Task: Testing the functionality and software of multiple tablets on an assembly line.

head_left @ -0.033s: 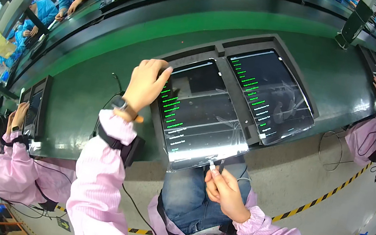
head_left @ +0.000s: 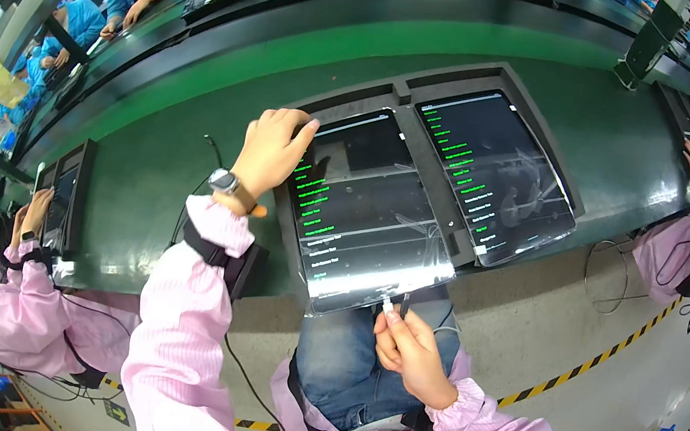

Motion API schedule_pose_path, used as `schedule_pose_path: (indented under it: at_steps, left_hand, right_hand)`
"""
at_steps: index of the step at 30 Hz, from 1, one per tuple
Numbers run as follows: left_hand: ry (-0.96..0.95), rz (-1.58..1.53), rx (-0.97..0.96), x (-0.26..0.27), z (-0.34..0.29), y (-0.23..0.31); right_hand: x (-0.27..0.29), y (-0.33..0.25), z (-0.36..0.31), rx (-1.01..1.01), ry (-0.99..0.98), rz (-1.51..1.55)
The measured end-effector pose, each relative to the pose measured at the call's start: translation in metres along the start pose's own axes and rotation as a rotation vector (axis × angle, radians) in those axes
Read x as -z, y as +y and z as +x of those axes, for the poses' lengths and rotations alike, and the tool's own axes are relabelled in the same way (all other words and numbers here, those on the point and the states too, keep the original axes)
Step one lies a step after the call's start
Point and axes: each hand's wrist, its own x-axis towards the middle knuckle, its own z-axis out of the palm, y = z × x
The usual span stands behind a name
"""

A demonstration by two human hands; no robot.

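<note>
- Dark grey tray (head_left: pixel 403 93) on a green workbench (head_left: pixel 146 190), in front of a seated person in pink sleeves;
- Left tablet (head_left: pixel 370 206) in the tray's left half, screen lit with lines of mostly green text; right tablet (head_left: pixel 494 182) in the tray's right half, similarly lit;
- Left hand (head_left: pixel 271 152) at the tray's left side, touching the left tablet's upper-left edge; whether it grips that edge cannot be told;
- Right hand (head_left: pixel 412 349) at the tray's near side, thumb and finger pinching a small plug (head_left: pixel 387 304) at the left tablet's near edge
</note>
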Motion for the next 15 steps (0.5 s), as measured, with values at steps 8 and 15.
schedule_pose_path:
  at_steps: [8,15]
  left_hand:
    - [0.142,-0.028,-0.126,-0.024,0.008,-0.009]
    - [0.109,-0.126,-0.164,-0.016,0.009,-0.021]
  right_hand:
    - [-0.002,-0.009,0.007,-0.048,0.029,-0.046]
    - [-0.009,0.002,0.014,-0.128,-0.034,-0.141]
